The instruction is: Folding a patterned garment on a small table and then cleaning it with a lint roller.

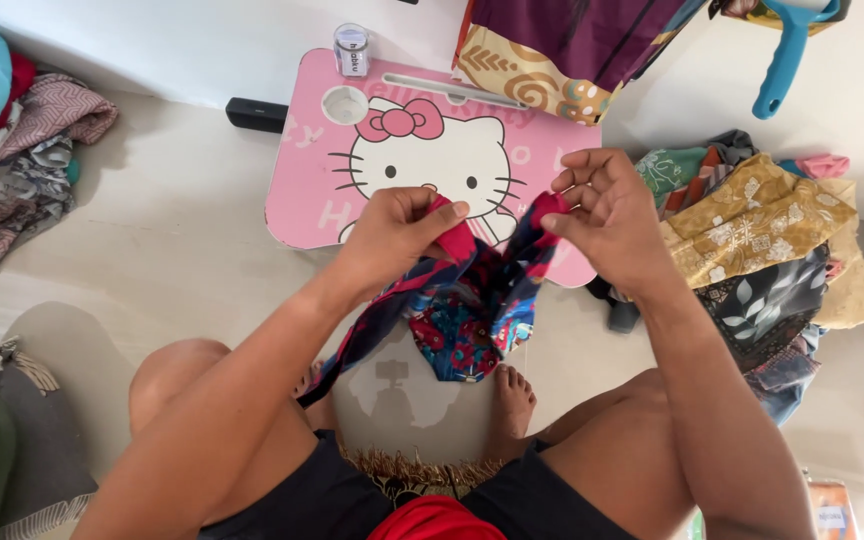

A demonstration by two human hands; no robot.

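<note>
We are pinching a blue-and-red floral cloth [467, 310] between left hand [397, 235] and right hand [607, 215], both clamped on its upper edge, above the pink lap table [312, 200].

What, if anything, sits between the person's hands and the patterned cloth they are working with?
Nothing visible does. The left hand and the right hand each already pinch a top corner of the red and blue floral cloth, which hangs between them above the floor, in front of the pink lap table.
</note>
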